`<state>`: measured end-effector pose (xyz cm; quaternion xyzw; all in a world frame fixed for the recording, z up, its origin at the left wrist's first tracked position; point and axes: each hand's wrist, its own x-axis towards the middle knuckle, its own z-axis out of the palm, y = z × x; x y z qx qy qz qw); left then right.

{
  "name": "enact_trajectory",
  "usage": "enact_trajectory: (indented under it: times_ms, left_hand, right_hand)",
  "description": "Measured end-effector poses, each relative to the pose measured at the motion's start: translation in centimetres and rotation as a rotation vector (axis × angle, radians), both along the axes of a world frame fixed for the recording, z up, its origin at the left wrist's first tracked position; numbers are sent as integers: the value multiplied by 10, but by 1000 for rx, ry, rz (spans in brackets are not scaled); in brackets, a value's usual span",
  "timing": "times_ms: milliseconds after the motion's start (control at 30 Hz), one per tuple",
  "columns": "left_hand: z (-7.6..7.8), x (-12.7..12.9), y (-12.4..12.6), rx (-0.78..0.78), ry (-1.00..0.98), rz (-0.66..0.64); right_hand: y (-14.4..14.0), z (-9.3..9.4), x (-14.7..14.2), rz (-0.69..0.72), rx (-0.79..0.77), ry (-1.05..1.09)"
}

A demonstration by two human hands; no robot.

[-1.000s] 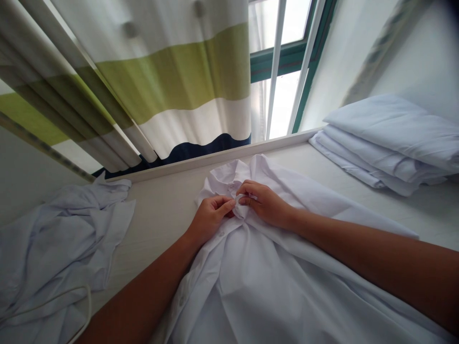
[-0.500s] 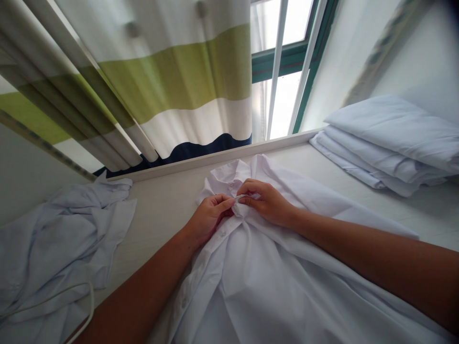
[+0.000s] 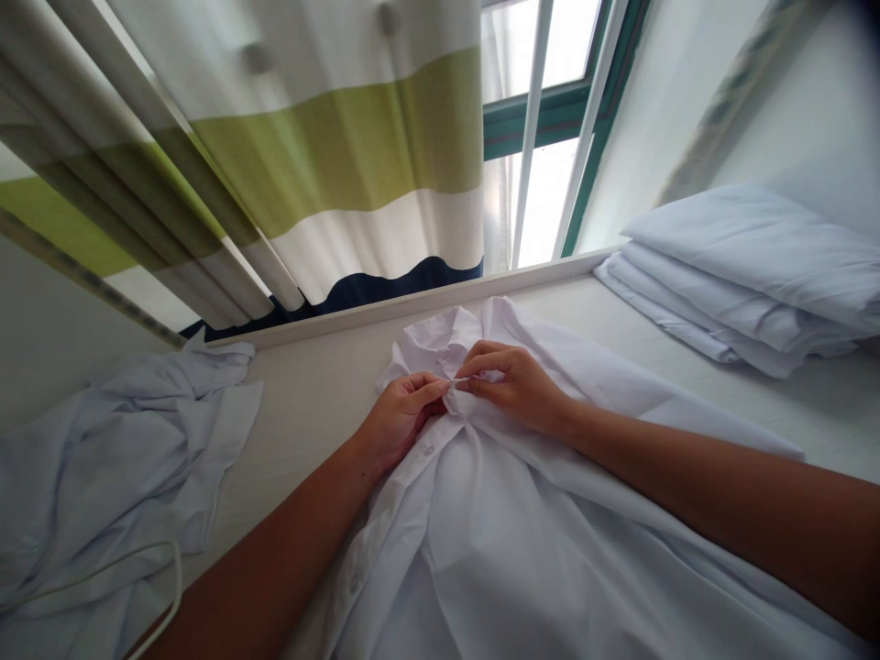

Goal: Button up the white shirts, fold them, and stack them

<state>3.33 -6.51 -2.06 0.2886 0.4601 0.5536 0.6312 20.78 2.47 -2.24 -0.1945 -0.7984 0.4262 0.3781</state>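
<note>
A white button-up shirt [image 3: 501,513] lies spread in front of me, its collar [image 3: 440,332] toward the window. My left hand [image 3: 405,412] pinches the front edge of the shirt just below the collar. Close against it, my right hand [image 3: 512,380] pinches the other front edge between thumb and fingers. The two fingertips almost meet at the placket, and the button there is hidden by them. Further down the placket a small button [image 3: 428,449] shows.
A stack of folded white garments [image 3: 749,275] sits at the right on the white tabletop [image 3: 309,394]. Crumpled white clothing [image 3: 124,449] lies at the left, crossed by a white cable [image 3: 175,577]. Behind the table's raised edge hang striped curtains [image 3: 344,147] and a barred window [image 3: 543,137].
My right thumb and fingers have shifted slightly at the shirt's edge, and less of the pinched cloth shows between them. My left hand stays nearly still.
</note>
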Motion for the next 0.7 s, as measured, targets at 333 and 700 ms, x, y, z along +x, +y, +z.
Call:
enact_trajectory:
  times_ms: [333,700]
  left_hand:
    - [-2,1,1,-2,14,43]
    - [0,7,0,0,36,107]
  right_hand:
    - [-5,2,-2,-59,-97,-13]
    - [-2,-3,-4,-69,-241,-54]
